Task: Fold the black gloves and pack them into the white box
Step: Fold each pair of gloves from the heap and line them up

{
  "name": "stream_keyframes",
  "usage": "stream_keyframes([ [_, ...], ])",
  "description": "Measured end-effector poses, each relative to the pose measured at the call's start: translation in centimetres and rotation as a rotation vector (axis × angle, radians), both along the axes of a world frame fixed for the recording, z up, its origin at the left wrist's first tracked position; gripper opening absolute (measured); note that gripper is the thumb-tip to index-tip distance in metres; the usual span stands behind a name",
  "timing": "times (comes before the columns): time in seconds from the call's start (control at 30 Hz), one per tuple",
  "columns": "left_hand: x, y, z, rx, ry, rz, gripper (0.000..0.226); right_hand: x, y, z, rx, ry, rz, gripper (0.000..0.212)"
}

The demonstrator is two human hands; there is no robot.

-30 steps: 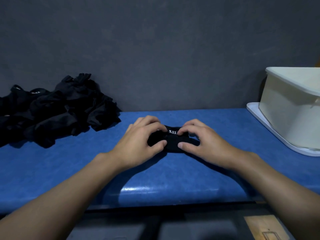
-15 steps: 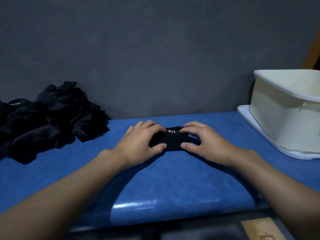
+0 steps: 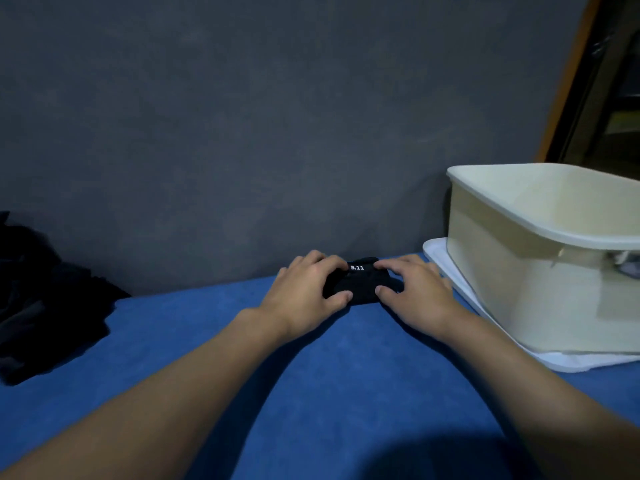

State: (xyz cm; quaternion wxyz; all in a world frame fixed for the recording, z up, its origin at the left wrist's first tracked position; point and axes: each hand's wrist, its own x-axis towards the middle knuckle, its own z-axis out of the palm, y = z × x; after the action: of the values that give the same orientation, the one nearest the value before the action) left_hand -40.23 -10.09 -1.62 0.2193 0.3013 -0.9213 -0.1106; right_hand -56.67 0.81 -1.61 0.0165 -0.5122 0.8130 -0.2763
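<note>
The left hand [image 3: 304, 292] and right hand [image 3: 417, 294] have brought the folded glove [image 3: 360, 284] rightward since a second ago, nearer the white box [image 3: 519, 271]. The glove's long axis runs left to right ("5.11" print on top). The box stands on a white lid [image 3: 446, 268] just beside the right hand, and a glove pile [image 3: 45, 299] sits far left on the blue surface [image 3: 207, 341]. Each hand pinches one end, fingers curled over.

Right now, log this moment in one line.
phase: fold; left hand: grips folded glove; right hand: grips folded glove; white box: right, open; glove pile: left
</note>
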Motion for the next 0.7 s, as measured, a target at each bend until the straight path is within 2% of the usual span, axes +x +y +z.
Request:
stream_keyframes([
  [0.17, -2.9, -0.9, -0.2, 0.070, 0.074, -0.031, 0.041, -0.8, -1.5, 0.1, -0.054, -0.069, -0.113, 0.042],
  [0.43, -3.3, -1.2, -0.6, 0.084, 0.197, -0.003, 0.033, -1.7, -1.9, -0.3, -0.004, -0.017, -0.145, 0.048],
  [0.7, -3.9, -1.8, -0.7, 0.094, 0.151, 0.008, 0.039, -2.1, -2.5, -0.3, 0.062, 0.017, -0.150, 0.053],
])
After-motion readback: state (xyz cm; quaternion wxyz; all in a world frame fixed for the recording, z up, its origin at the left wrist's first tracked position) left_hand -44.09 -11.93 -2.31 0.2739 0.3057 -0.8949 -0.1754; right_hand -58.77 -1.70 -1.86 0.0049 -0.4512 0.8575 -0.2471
